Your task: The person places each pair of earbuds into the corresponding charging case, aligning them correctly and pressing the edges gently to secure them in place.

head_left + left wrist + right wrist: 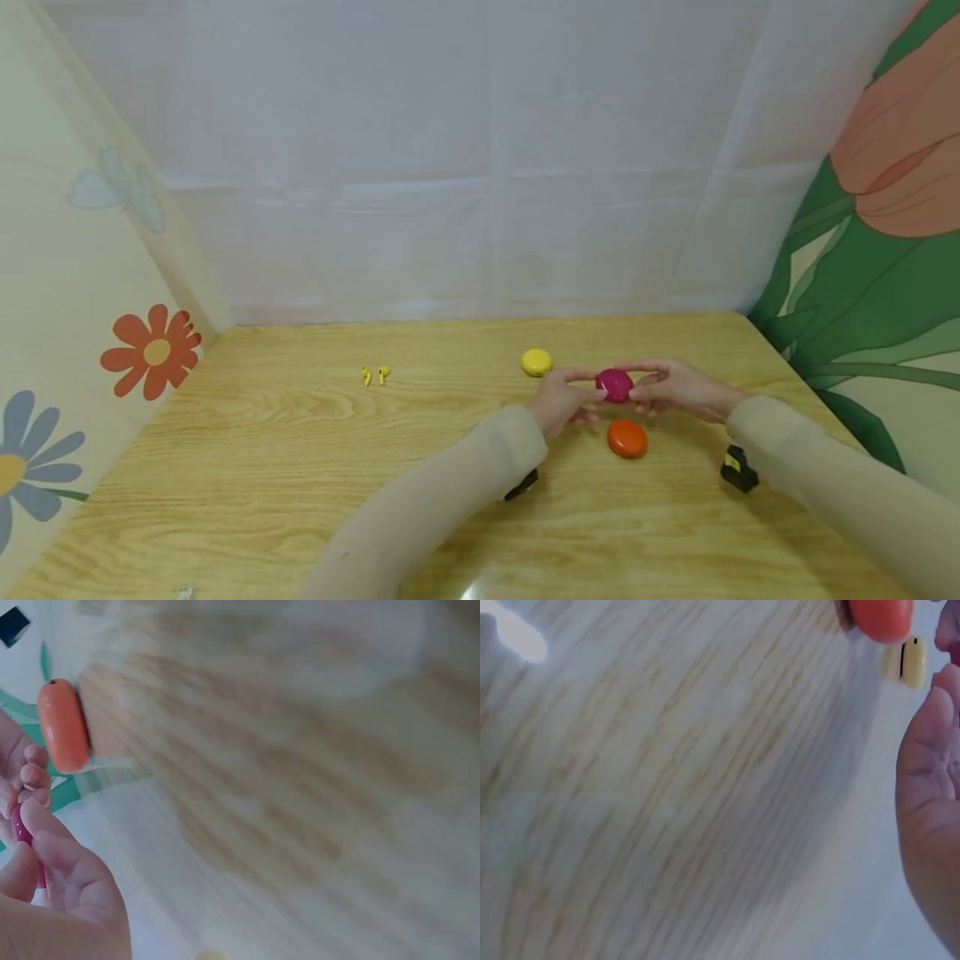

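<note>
A glossy round magenta earbud case point(615, 386) is held between both hands over the right part of the table. My left hand point(557, 402) pinches its left side with thumb and fingers, and my right hand point(678, 388) pinches its right side. In the left wrist view only a strip of the magenta case point(22, 825) shows between the fingers. Just nearer than the hands lies an orange earbud case point(627, 438). Behind the left hand sits a yellow earbud case point(536, 362); the right wrist view also catches this yellow case point(913, 661) beyond the orange one.
Two yellow earbuds point(375, 375) lie farther left on the wood-grain table point(300, 467). White cloth point(487, 167) hangs behind it, and flower-printed panels stand at both sides. A small pale object point(185, 593) is partly visible at the near left edge.
</note>
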A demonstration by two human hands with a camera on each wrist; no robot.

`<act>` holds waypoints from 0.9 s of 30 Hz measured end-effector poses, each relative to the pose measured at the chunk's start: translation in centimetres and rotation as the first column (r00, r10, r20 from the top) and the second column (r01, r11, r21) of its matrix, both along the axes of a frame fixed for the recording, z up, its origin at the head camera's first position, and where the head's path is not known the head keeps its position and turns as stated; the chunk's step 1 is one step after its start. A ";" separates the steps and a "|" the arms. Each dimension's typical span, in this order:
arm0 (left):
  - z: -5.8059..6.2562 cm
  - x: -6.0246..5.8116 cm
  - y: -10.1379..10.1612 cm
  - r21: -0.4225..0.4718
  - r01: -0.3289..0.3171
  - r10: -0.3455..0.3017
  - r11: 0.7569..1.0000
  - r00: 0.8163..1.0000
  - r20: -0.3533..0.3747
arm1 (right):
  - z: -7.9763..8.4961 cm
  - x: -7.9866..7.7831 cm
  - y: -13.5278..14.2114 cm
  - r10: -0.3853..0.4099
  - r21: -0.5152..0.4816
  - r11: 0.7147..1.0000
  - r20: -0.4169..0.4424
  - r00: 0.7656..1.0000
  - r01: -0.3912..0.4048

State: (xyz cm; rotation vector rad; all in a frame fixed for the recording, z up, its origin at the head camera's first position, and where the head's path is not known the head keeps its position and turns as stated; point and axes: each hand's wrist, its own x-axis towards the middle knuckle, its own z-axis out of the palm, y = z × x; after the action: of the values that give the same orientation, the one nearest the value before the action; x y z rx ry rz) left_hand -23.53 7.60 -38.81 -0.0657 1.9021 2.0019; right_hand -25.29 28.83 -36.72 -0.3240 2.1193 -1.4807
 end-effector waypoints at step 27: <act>-1.0 -0.9 1.9 0.003 -0.082 0.082 0.997 0.992 0.092 | -2.2 -1.1 1.0 0.044 -0.084 0.996 0.121 0.992 -0.034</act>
State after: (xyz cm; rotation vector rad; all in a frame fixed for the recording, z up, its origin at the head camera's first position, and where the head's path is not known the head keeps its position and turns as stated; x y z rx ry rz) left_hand -24.41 9.54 -39.80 -0.2335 1.8627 2.0221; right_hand -26.43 29.80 -38.90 -0.2948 1.9493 -1.5281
